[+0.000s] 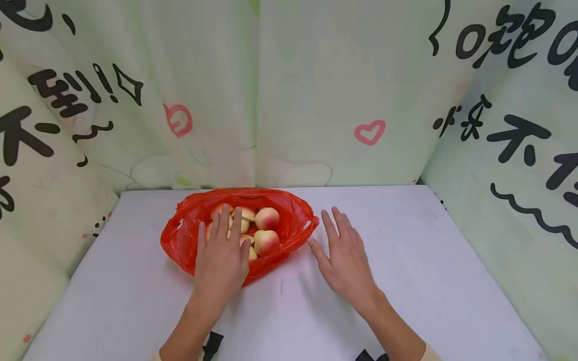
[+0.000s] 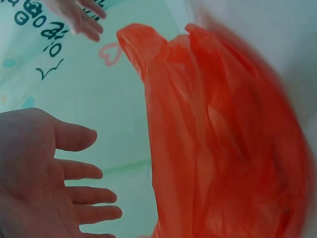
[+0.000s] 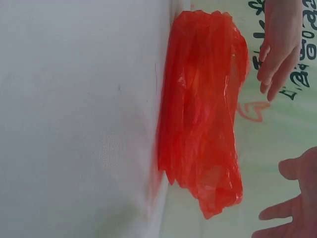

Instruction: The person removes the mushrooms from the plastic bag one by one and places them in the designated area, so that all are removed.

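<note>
A red plastic bag (image 1: pixel 178 245) sits with its mouth spread wide toward the back of the white table. Inside lie several round cream-and-red fruits, peaches (image 1: pixel 267 218) by their look. My left hand (image 1: pixel 220 265), fingers straight and spread, is held over the bag's front left part and hides some peaches in the head view. Just off the bag's right end is my right hand (image 1: pixel 347 260), its fingers also extended and holding nothing. The left wrist view shows the bag's side (image 2: pixel 198 148) apart from the left fingers; in the right wrist view the bag (image 3: pixel 203 99) stands crumpled and upright.
The white tabletop (image 1: pixel 406 240) reaches to light green curtains (image 1: pixel 307 100) at the back and both sides, printed with black characters and pink hearts. Near the front edge, black pieces (image 1: pixel 213 345) show beside the left forearm.
</note>
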Action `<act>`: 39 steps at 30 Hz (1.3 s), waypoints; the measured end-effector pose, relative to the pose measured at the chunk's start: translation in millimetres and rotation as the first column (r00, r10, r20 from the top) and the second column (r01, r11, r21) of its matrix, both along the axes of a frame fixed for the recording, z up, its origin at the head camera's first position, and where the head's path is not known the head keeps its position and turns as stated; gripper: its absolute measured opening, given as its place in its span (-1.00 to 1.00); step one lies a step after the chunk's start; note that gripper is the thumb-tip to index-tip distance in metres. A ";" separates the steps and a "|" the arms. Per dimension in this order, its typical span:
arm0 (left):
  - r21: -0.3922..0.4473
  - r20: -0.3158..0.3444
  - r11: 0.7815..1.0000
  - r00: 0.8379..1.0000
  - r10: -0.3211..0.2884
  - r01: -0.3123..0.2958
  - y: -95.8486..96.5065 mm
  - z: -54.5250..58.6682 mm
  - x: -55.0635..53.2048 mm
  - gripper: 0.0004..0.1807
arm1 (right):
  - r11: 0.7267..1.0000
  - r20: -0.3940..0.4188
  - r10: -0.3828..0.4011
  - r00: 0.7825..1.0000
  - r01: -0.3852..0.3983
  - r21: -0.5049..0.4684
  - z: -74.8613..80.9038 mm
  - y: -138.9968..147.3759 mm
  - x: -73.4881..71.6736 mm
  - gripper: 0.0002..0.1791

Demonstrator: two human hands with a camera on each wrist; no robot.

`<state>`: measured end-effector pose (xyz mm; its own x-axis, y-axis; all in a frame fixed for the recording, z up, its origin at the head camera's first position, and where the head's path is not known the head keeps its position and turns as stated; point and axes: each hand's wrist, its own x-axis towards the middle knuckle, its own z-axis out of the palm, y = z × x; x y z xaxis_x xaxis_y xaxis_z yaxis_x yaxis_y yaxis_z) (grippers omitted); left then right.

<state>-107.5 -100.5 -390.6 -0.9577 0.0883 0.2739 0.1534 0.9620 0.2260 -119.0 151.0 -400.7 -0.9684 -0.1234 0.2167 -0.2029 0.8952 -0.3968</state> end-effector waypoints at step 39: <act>0.496 0.345 0.768 0.904 0.253 -0.405 -121.3 18.6 -23.0 -0.05 | 0.912 -0.225 0.027 0.974 -0.116 -0.393 12.8 -5.6 -38.6 -0.51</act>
<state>-130.6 -221.8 -372.0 -0.9394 -0.3359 -0.0685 -0.2824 0.6450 0.7100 -157.6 145.3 -387.8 -0.8866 -0.0501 0.4599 -0.3790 0.6488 -0.6599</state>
